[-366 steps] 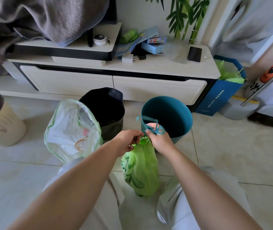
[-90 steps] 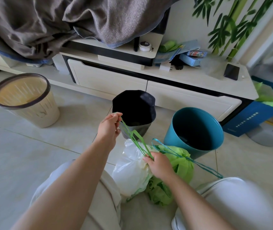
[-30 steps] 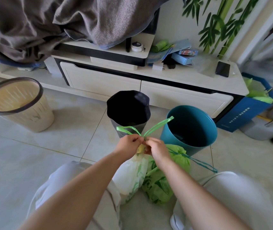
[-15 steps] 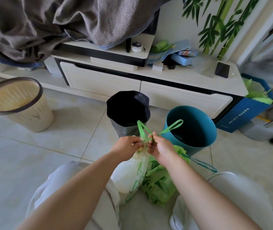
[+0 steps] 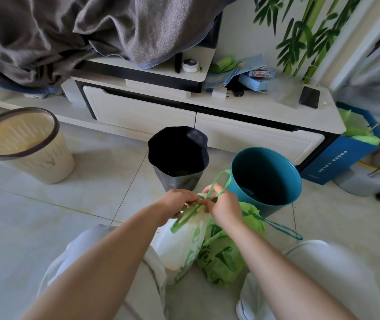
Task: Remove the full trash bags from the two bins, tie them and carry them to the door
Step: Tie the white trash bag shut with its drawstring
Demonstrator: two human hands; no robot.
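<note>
A white trash bag with green print stands on the floor between my knees. Its neck is gathered, and both hands pinch its green drawstring there. My left hand grips one strand, whose loop hangs down over the bag. My right hand holds the other, whose loop stands up above my fingers. A green trash bag leans against the white one on the right, its teal drawstring trailing over the floor. Behind them stand the black bin and the teal bin, both without bags.
A beige slatted basket stands at the left. A low white TV cabinet runs along the back, with a grey blanket draped over it. A blue paper bag sits at its right end. My knees frame the bags.
Since a second ago the drawstring loops have shifted from spread sideways to one standing up and one hanging down. My hands stay together at the white bag's neck. Twelve seconds ago they held the green bag.
</note>
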